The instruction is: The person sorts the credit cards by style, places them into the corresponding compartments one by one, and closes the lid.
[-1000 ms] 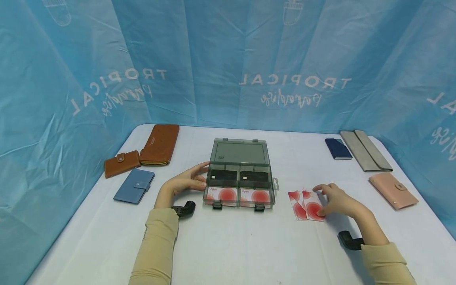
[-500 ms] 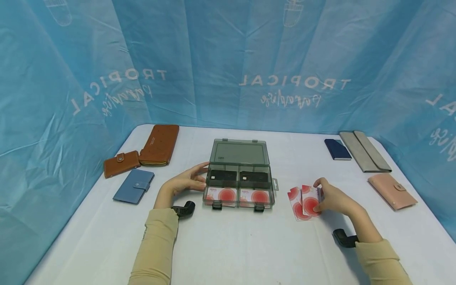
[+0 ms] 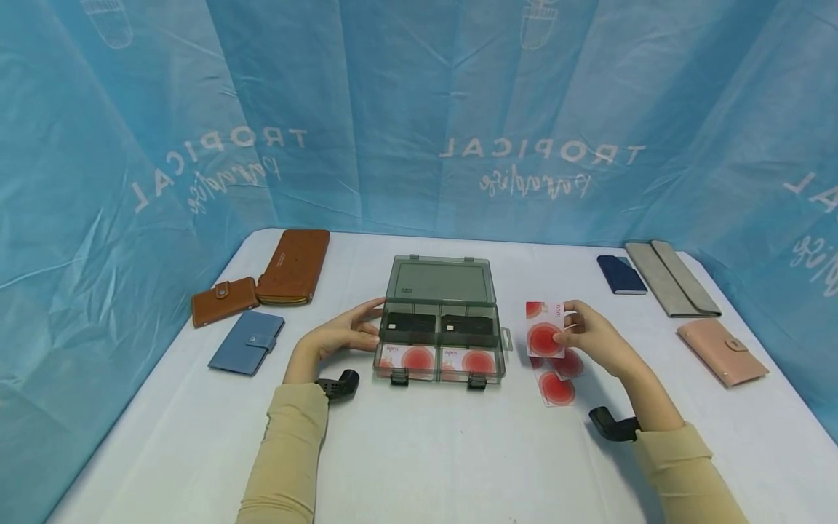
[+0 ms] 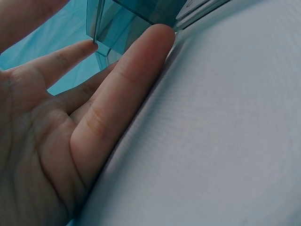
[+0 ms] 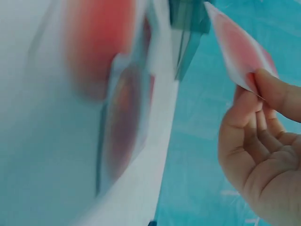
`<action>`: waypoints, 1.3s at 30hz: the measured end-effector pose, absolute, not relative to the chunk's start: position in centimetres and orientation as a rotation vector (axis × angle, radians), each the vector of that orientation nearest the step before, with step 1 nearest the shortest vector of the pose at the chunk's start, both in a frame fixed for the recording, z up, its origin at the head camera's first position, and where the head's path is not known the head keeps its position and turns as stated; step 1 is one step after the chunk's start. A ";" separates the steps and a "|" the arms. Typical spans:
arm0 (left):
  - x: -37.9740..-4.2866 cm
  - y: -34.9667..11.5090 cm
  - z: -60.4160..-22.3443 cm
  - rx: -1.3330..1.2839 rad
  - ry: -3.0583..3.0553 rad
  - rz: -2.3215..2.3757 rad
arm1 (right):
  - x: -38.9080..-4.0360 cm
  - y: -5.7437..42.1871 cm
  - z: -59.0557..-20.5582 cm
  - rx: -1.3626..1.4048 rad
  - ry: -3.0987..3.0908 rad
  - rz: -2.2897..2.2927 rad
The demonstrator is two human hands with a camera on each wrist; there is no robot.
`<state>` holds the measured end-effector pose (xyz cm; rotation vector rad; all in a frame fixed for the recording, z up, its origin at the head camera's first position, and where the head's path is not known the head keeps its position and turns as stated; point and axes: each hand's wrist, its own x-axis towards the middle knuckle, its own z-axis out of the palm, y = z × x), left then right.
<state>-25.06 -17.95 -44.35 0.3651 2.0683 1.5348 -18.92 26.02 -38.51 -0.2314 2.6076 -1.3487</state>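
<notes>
In the head view, my right hand pinches a red-and-white card between thumb and fingers, above the table. The right wrist view shows the pinched card at the fingertips. Below it, more cards of the same print lie overlapping on the table. A translucent grey-green divided box stands to the left with its lid raised. Its back compartments hold black cards; red-and-white cards fill the front ones. My left hand rests against the box's left side, fingers extended.
On the left lie a large brown wallet, a small brown wallet and a blue wallet. On the right are a navy card holder, a grey wallet and a pink wallet. A blue curtain hangs behind.
My right hand has lifted a card off the loose cards and moved it up and left, toward the box. The left hand and box have stayed put.
</notes>
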 end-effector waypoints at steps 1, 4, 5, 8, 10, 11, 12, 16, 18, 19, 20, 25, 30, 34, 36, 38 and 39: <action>-25.1 -18.0 -44.4 0.366 2.066 1.537 | -19.0 25.7 -38.3 -0.243 2.604 -1.375; -25.2 -18.0 -44.4 0.369 2.063 1.535 | -19.1 24.7 -37.9 -0.272 2.586 -1.442; -25.2 -18.0 -44.5 0.369 2.063 1.533 | -19.2 24.3 -37.8 -0.287 2.573 -1.465; -25.3 -18.0 -44.6 0.361 2.064 1.532 | -19.6 23.0 -37.7 -0.315 2.547 -1.491; -25.3 -18.0 -44.6 0.355 2.069 1.530 | -19.9 22.0 -37.6 -0.331 2.537 -1.486; -25.3 -18.0 -44.5 0.354 2.071 1.528 | -20.0 21.5 -37.6 -0.336 2.540 -1.474; -25.2 -18.0 -44.5 0.355 2.074 1.526 | -20.1 21.0 -37.6 -0.338 2.536 -1.465; -25.1 -18.0 -44.3 0.358 2.079 1.526 | -20.4 18.7 -37.7 -0.397 2.506 -1.450; -25.0 -18.1 -44.3 0.372 2.079 1.529 | -20.4 17.6 -37.9 -0.460 2.503 -1.417; -25.0 -18.2 -44.3 0.386 2.077 1.529 | -20.4 17.1 -38.0 -0.498 2.507 -1.388; -24.9 -18.2 -44.3 0.398 2.077 1.530 | -20.4 16.6 -38.2 -0.536 2.522 -1.345; -25.1 -18.3 -44.7 0.482 2.070 1.524 | -19.8 15.1 -39.1 -0.735 2.682 -1.018; -25.2 -18.1 -44.6 0.398 2.076 1.527 | -19.3 14.4 -39.8 -0.846 2.859 -0.760; -25.3 -18.1 -44.7 0.387 2.076 1.525 | -19.2 14.3 -40.0 -0.864 2.956 -0.656; -25.3 -18.1 -44.7 0.390 2.066 1.531 | -19.1 14.3 -40.0 -0.865 2.975 -0.629; -25.3 -18.1 -44.7 0.394 2.060 1.532 | -19.1 14.4 -40.1 -0.865 2.988 -0.610; -25.3 -18.1 -44.7 0.392 2.060 1.533 | -19.0 14.4 -40.1 -0.862 2.991 -0.607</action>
